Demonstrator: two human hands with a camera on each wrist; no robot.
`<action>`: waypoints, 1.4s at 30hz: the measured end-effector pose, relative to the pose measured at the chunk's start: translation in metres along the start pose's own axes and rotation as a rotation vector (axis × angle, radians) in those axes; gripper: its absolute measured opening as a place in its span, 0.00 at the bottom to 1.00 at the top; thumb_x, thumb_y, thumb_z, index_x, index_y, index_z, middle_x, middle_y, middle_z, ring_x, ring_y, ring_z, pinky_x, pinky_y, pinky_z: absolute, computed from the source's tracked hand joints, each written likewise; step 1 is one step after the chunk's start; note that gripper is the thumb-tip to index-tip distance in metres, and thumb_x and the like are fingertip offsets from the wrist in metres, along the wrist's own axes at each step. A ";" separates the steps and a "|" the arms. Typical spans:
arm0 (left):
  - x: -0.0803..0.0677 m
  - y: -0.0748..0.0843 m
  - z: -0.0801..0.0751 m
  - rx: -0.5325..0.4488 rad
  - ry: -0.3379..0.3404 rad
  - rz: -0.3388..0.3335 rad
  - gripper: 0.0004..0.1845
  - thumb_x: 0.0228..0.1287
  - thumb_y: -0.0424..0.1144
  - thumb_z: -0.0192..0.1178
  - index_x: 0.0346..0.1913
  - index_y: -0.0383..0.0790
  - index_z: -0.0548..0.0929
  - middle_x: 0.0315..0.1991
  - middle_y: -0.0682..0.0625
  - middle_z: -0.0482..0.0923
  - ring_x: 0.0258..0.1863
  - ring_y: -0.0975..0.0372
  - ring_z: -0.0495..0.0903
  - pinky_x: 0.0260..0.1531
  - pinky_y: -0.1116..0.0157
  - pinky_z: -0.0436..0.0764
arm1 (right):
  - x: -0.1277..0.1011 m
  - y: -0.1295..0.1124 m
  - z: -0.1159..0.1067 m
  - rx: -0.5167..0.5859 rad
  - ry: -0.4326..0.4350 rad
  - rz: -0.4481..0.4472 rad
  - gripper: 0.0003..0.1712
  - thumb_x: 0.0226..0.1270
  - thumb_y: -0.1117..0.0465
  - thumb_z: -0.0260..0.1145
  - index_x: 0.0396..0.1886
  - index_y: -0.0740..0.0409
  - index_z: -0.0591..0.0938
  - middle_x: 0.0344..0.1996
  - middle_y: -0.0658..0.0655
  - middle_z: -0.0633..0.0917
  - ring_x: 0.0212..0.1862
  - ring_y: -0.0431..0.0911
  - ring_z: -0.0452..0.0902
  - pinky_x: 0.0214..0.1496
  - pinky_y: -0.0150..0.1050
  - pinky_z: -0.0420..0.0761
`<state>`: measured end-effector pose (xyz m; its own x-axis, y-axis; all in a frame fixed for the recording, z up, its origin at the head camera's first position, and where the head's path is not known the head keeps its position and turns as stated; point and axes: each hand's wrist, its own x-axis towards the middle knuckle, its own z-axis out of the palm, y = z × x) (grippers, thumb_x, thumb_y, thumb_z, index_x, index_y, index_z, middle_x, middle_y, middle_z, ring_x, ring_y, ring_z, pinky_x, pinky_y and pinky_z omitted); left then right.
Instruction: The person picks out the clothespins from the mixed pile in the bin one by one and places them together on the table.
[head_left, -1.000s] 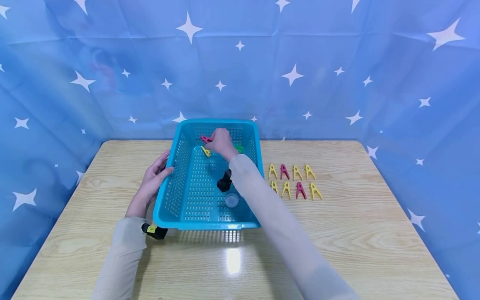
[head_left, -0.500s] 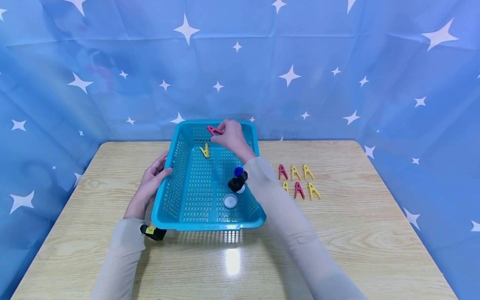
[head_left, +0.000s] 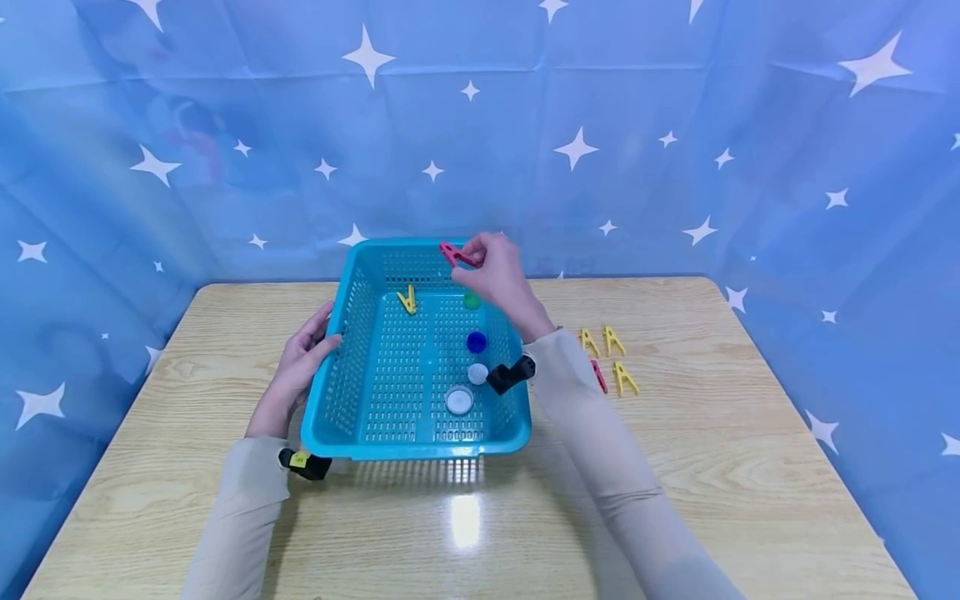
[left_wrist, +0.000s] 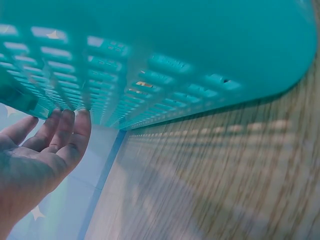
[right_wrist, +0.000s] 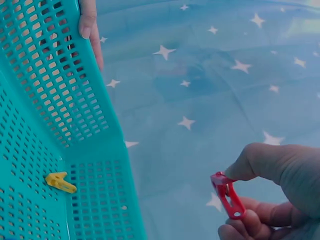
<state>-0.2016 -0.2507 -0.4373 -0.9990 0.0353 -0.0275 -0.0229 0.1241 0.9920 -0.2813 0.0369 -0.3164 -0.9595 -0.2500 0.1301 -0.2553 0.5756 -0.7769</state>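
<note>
My right hand (head_left: 497, 268) pinches a red clothespin (head_left: 455, 254) between thumb and fingers, above the far end of a blue plastic basket (head_left: 321, 408). In the right wrist view the red clothespin (right_wrist: 229, 196) shows side-on, held at its ends. My left hand (head_left: 302, 362) grips the basket's left side, thumb over the rim; the left wrist view shows its fingers (left_wrist: 64, 132) against the outer wall. Inside the basket a yellow clothespin (head_left: 407, 299) lies near the far left corner. Down its right side are a green cap (head_left: 472, 300), a blue cap (head_left: 476, 342) and two white caps (head_left: 459, 400).
Right of the basket, yellow clothespins (head_left: 623, 378) and a red one (head_left: 599, 377) lie in rows on the wooden table (head_left: 750, 467), partly hidden by the right sleeve. A blue star-patterned curtain (head_left: 637, 108) hangs behind the table.
My right hand has lifted the red clothespin from the far left of the basket and moved it up and right. The yellow clothespin has turned slightly. My left hand keeps its hold.
</note>
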 end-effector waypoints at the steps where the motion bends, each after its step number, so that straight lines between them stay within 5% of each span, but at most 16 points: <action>1: 0.000 0.000 0.000 -0.003 0.002 -0.001 0.34 0.72 0.41 0.48 0.75 0.46 0.47 0.71 0.38 0.53 0.65 0.45 0.61 0.44 0.69 0.78 | -0.002 0.002 -0.003 -0.003 0.005 -0.001 0.15 0.58 0.64 0.67 0.44 0.64 0.78 0.40 0.61 0.77 0.40 0.49 0.70 0.42 0.40 0.76; 19: 0.001 0.001 -0.001 -0.020 0.011 -0.008 0.34 0.72 0.40 0.49 0.75 0.44 0.48 0.70 0.36 0.52 0.62 0.51 0.63 0.41 0.74 0.77 | -0.059 0.057 -0.059 -0.046 0.168 0.019 0.14 0.56 0.65 0.65 0.42 0.67 0.79 0.35 0.62 0.76 0.35 0.51 0.72 0.36 0.40 0.75; 25: 0.001 0.000 -0.001 -0.031 0.009 0.000 0.33 0.72 0.40 0.49 0.75 0.45 0.49 0.70 0.35 0.53 0.60 0.55 0.65 0.41 0.74 0.77 | -0.076 0.078 -0.062 -0.077 0.194 0.073 0.14 0.58 0.65 0.65 0.43 0.67 0.79 0.36 0.62 0.76 0.37 0.51 0.73 0.38 0.41 0.75; 42: 0.000 0.001 0.000 -0.022 -0.013 -0.004 0.34 0.72 0.41 0.48 0.75 0.47 0.46 0.71 0.36 0.51 0.65 0.42 0.59 0.40 0.74 0.78 | -0.133 0.123 -0.051 -0.117 0.225 0.126 0.13 0.54 0.67 0.69 0.39 0.70 0.81 0.32 0.63 0.78 0.34 0.52 0.77 0.31 0.29 0.76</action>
<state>-0.2017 -0.2502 -0.4364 -0.9983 0.0474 -0.0330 -0.0280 0.1020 0.9944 -0.1913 0.1808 -0.3976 -0.9836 0.0013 0.1806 -0.1315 0.6801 -0.7212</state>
